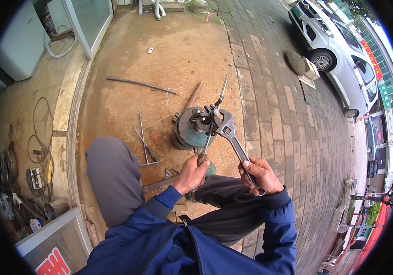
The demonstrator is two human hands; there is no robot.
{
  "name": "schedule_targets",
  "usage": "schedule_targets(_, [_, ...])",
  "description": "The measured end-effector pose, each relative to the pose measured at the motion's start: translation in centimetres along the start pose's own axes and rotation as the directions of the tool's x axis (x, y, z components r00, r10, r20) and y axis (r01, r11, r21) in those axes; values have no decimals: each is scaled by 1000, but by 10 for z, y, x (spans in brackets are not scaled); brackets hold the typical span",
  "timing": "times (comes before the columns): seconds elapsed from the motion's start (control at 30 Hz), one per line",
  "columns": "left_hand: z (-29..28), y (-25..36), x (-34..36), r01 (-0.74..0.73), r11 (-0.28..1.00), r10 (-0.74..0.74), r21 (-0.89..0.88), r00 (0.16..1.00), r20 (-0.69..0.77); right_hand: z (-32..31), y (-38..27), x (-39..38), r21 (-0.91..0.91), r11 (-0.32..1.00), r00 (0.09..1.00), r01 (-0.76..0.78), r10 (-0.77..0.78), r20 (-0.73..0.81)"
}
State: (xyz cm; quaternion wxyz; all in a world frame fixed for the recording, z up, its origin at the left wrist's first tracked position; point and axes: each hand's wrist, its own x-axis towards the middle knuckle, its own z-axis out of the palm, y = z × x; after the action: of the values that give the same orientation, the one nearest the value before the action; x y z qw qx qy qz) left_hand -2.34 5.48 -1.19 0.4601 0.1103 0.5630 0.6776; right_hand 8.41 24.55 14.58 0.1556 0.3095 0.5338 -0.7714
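Note:
A round green metal housing (190, 133), like a motor or pump body, stands on the ground before my knees. On its top sits a dark metal puller (201, 120) with a central screw and arms. My right hand (261, 176) grips the handle of a large adjustable wrench (236, 143), its jaw up at the puller's screw head. My left hand (192, 174) is closed around the handle of a screwdriver (207, 145), whose shaft reaches up against the puller. Whether its tip touches is hidden. A thin pointed metal bar (223, 90) sticks up beyond the puller.
Behind the housing lie a rusty pipe (195, 94) and a long dark rod (141, 85). Several hand tools (147, 149) lie left of it. Cables and parts clutter the doorway step (40, 151). A white car (338, 55) stands on the brick paving at right.

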Motion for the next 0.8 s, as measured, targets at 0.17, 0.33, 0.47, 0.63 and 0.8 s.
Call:
schedule_targets(0.17, [-2, 5, -2, -13, 999, 14, 33, 1000, -6, -14, -26, 6, -33, 997, 997, -66, 68, 43])
schedule_targets(0.33, [-4, 3, -1, -22, 999, 22, 49, 1000, 1, -30, -53, 14, -201, 977, 992, -77, 96, 87])
schedule_targets(0.47, [-1, 2, 0, 2, 999, -1, 44, 1000, -10, -27, -55, 12, -207, 974, 993, -97, 110, 51])
schedule_targets(0.63, [6, 0, -2, -8, 1000, 7, -21, 998, -67, 26, -8, 4, 43, 998, 999, -46, 47, -10])
schedule_targets(0.8, [4, -18, 7, -223, 937, 243, 267, 969, -44, 142, 76, 41, 348, 872, 915, 345, -230, -332])
